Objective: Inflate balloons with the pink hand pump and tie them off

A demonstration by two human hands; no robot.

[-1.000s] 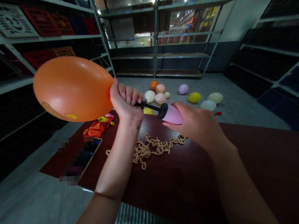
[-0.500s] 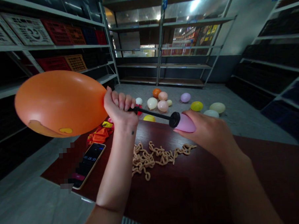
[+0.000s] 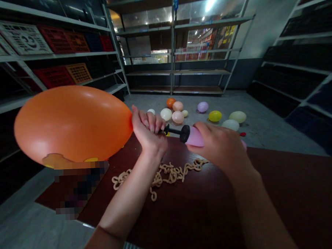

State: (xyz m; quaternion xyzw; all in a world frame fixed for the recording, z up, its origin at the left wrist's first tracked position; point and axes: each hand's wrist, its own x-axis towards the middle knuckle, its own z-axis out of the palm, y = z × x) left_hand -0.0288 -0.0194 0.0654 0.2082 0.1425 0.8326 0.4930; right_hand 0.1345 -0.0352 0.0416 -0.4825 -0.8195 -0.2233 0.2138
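A large inflated orange balloon (image 3: 72, 121) points its neck at my left hand (image 3: 149, 130), whose fingers are closed around the neck and the black end of a hand balloon pump (image 3: 195, 136). The neck itself is hidden in the fingers. My right hand (image 3: 222, 147) wraps around the pump's pink-purple barrel. A short length of black rod shows between the two hands. Below them, a tangle of beige twisted cord-like pieces (image 3: 170, 174) lies on the dark red-brown table (image 3: 203, 214). At the left, a blurred-out phone (image 3: 85, 190) rests on the table.
Several inflated balloons lie on the floor beyond the table, among them a yellow balloon (image 3: 215, 116) and a lilac balloon (image 3: 202, 107). Metal shelving (image 3: 173, 72) stands at the back. Plastic crates (image 3: 54, 37) fill shelves at left; dark stacked crates (image 3: 295, 65) are at right.
My hands have come closer together, and less of the pump's black rod shows. The orange balloon looks larger and has shifted a little right and down with my left hand.
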